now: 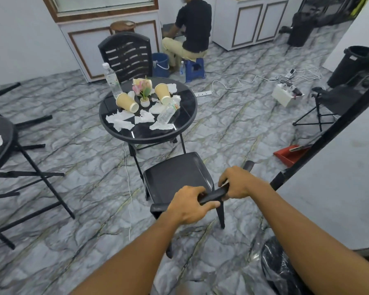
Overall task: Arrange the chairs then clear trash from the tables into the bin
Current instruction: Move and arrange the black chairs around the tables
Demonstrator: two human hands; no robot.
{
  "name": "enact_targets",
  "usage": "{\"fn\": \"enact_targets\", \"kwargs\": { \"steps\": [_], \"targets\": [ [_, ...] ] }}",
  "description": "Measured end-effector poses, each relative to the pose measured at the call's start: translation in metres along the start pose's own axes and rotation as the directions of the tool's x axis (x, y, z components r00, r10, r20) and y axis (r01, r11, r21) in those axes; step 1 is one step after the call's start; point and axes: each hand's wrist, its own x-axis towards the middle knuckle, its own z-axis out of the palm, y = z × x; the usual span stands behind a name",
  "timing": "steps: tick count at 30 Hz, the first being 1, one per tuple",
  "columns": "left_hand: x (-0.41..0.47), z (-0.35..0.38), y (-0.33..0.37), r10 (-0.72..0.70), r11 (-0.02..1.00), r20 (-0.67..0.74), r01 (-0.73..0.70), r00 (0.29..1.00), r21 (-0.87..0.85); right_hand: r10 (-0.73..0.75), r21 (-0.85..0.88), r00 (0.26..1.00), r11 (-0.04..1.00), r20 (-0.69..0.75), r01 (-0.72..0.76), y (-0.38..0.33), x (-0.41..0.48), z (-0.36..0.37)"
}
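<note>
- Marbled grey tile floor, café-like room, white cabinets along the far wall.
- Left hand: fingers curled over the top rail of the backrest, clenched on it.
- Right hand: likewise wrapped round the same rail, just beside the left.
- Black plastic chair: directly under and ahead of both hands, seat facing the table, its front edge near the table's legs.
- Step in hand, by judgement: arranging chairs. The next move likely calls for a straight push on the rail until the seat sits under the rim, keeping the legs off the white cable on the floor.
- Round black table: just beyond the chair, loaded with trash not yet cleared.
- Torn tissues, scattered across the top.
- Two paper cups, tipped over.
- Plastic bottle lying on its side; second bottle upright at the far left edge.
- Small potted flower, centre of the table.
- Second black chair, on the far side of the table.
- Black bin, far right, well apart from the table.
- Second table, left edge, with more tissue.
</note>
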Motion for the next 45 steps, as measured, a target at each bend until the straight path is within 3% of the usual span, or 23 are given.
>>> {"fn": "enact_targets", "kwargs": {
  "steps": [4, 10, 19, 29, 36, 45],
  "targets": [
    [-0.006, -0.048, -0.036, -0.107, 0.992, -0.033, 0.104, 0.994, -0.076, -0.073, 0.199, 0.979, 0.979, 0.188, 0.035, -0.046, 0.014, -0.012],
    [-0.026, -0.127, -0.110, -0.304, 0.946, -0.158, 0.317, 0.940, 0.066, -0.133, 0.154, 0.987, 0.977, -0.088, 0.145, -0.135, 0.067, -0.033],
    [-0.056, -0.235, -0.241, -0.497, 0.845, -0.287, 0.532, 0.819, 0.055, -0.294, 0.101, 0.948, 0.946, -0.125, 0.307, -0.295, 0.179, -0.058],
    [-0.022, -0.379, -0.380, -0.524, 0.830, -0.358, 0.558, 0.772, -0.010, -0.353, 0.059, 0.924, 0.929, -0.144, 0.364, -0.441, 0.321, -0.113],
    [0.036, -0.429, -0.460, -0.562, 0.812, -0.335, 0.582, 0.756, -0.048, -0.399, 0.027, 0.909, 0.914, -0.116, 0.405, -0.495, 0.427, -0.141],
    [0.134, -0.532, -0.561, -0.644, 0.743, -0.369, 0.663, 0.670, -0.092, -0.490, 0.009, 0.871, 0.871, -0.045, 0.491, -0.556, 0.620, -0.207]
  ]
}}
